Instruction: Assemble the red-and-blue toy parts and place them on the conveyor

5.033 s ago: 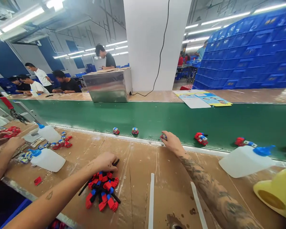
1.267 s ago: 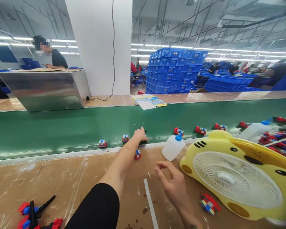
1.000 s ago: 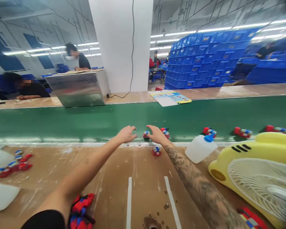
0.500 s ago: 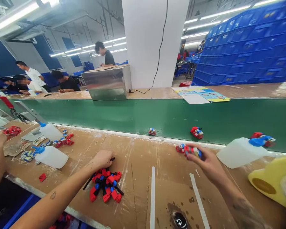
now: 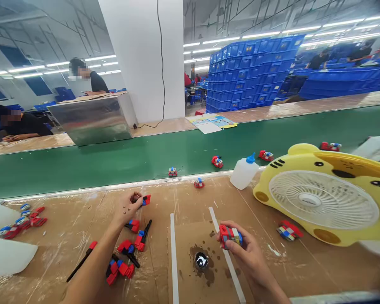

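Note:
My left hand (image 5: 128, 207) is closed on a small red-and-blue plastic toy part (image 5: 146, 200), held over the brown bench. Below it lie several loose red, blue and black toy parts (image 5: 126, 268), some with long black rods. My right hand (image 5: 248, 253) grips a blocky red, white, grey and blue toy piece (image 5: 230, 236) between thumb and fingers, beside a white tape strip (image 5: 226, 253). To its left, a small round spot of dark glossy liquid (image 5: 201, 260) sits among wet stains. A similar toy piece (image 5: 199, 183) stands near the bench's far edge.
A yellow animal-shaped fan (image 5: 262, 181) stands at right, with another toy piece (image 5: 289, 231) before it. A white squeeze bottle (image 5: 242, 173) is beside the fan. Behind runs a green conveyor belt (image 5: 139, 156) carrying several toy pieces. More bottles (image 5: 9, 255) lie at left.
The view has turned right. My left hand has lifted a red-and-blue part from the pile, which is now spread out. My right hand has brought its toy piece nearer; another stands by the belt.

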Available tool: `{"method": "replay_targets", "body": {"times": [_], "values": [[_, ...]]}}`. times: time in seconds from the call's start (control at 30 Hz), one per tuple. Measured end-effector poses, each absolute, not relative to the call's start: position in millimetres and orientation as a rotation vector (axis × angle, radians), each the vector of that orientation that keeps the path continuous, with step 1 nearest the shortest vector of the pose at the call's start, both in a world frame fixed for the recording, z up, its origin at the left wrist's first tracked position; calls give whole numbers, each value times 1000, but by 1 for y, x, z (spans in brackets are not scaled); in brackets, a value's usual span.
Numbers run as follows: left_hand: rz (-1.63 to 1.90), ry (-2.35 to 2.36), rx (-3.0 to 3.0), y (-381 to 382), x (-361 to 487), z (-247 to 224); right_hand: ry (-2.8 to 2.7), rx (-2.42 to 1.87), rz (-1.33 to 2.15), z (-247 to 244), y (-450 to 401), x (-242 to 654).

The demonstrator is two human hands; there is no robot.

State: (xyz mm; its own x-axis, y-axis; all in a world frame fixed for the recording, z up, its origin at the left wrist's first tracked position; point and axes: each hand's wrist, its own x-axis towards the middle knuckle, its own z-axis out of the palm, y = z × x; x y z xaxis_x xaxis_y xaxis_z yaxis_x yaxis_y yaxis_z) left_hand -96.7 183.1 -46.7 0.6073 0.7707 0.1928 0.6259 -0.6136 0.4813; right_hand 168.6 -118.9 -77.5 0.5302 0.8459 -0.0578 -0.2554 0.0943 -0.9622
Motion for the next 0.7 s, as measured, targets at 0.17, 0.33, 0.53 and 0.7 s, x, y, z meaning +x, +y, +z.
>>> {"method": "replay_targets", "body": {"times": [0.17, 0.33, 0.53, 0.7], "values": [[262, 824, 2627, 141, -56, -62, -594, -1129, 970, -91, -117, 165], [44, 596, 2758, 113, -58, -75, -445, -949, 1016, -96, -117, 159], [-113, 720, 2738, 121, -74, -74, -659, -1045, 927, -91, -132, 163], [167, 829, 2243, 116, -58, -74, -474, -946, 998, -92, -139, 158]]}}
